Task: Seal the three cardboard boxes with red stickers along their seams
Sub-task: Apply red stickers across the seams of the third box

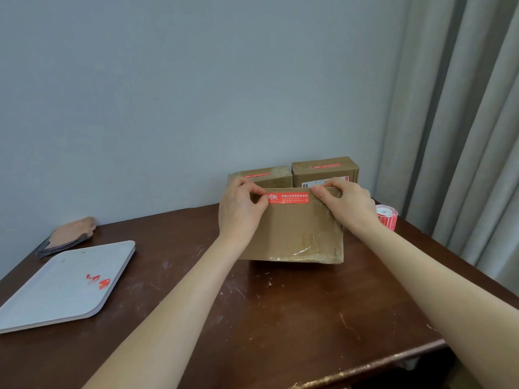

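Note:
A brown cardboard box (295,231) stands tilted toward me in the middle of the dark table. A red sticker (289,198) with white print lies across its upper face. My left hand (241,209) grips the box's upper left edge, its thumb on the sticker's left end. My right hand (345,203) grips the upper right edge, with its fingertips at the sticker's right end. Behind stand two more boxes, one on the left (266,176) and one on the right (325,169), each with a red sticker on top.
A roll of red stickers (389,217) stands right of the near box. A grey tray (56,299) with red sticker scraps (99,280) lies at the left. A folded cloth (70,234) sits behind it. Curtains (463,136) hang at the right, by the table's edge.

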Available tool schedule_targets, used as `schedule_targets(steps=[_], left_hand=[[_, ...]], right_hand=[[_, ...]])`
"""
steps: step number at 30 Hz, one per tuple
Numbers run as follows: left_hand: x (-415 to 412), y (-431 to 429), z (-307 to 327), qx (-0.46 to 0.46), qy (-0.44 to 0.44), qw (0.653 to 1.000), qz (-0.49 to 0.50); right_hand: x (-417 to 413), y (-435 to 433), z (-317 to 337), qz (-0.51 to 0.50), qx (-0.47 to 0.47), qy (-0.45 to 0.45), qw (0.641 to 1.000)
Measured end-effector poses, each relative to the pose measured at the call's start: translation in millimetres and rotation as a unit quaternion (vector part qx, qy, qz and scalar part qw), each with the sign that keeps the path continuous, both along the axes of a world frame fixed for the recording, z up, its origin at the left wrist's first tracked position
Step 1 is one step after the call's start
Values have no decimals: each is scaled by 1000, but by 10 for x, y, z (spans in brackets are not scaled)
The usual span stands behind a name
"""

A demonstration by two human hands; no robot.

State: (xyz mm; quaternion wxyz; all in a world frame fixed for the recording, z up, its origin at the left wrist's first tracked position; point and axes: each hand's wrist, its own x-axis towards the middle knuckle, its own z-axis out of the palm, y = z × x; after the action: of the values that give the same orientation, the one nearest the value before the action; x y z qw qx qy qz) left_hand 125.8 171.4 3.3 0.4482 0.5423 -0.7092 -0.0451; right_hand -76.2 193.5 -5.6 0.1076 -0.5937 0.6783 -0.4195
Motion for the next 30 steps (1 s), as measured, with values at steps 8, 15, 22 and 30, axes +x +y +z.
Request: schedule_targets(steps=[8, 15, 22, 30], left_hand=[[8, -36, 51, 24, -29, 999, -10], [53, -40, 130, 68, -29, 996, -47], [73, -22, 181, 84, -35, 994, -58], [79, -42, 221, 96, -59, 992, -56]], right_hand=[[7, 6, 0, -4, 4, -11, 1000], [12, 21, 5, -2, 5, -13, 1000], [13, 31, 5, 3, 5, -13, 1000], [12, 33, 3, 3, 5, -15, 1000]])
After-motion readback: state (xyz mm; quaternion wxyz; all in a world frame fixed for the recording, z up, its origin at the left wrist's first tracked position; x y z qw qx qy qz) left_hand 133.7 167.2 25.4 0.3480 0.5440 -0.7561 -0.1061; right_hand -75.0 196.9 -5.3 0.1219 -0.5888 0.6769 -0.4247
